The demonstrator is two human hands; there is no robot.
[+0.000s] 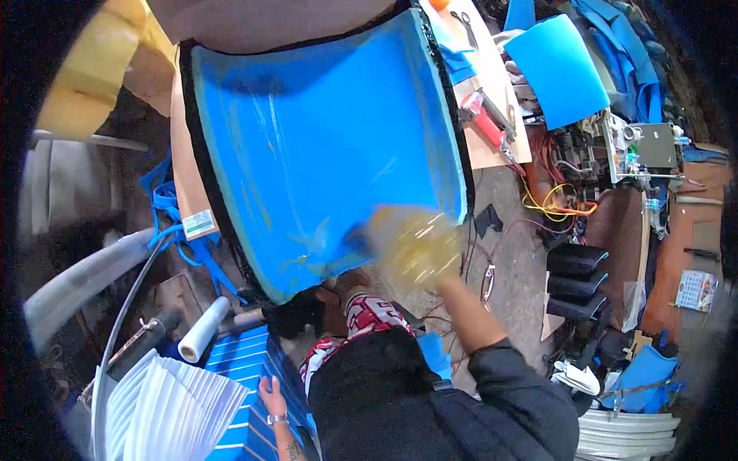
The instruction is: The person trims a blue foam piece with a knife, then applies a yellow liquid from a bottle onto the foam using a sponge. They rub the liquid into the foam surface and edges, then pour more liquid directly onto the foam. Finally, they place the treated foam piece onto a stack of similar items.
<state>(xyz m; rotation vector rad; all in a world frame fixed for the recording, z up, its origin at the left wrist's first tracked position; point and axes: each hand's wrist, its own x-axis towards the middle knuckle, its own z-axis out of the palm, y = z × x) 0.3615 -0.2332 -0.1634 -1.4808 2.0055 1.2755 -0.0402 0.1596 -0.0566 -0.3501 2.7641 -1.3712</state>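
Note:
In front of me a large curved panel with a bright blue face and black fuzzy edges lies on brown board. Over its near right corner is my right hand, smeared by motion under a yellowish, shiny covering like a bag or glove. A dark blurred shape shows at its left side, against the blue face; whether the hand grips it I cannot tell. My left hand, with a watch at the wrist, is low beside a blue stack with white stripes. Its fingers are loosely apart and nothing shows in them.
Right of the panel lie a red-handled tool, scissors and a blue sheet. Hoses and a yellow cable cross the floor. Black padded pieces sit at right. White pleated material and a white roll lie at left.

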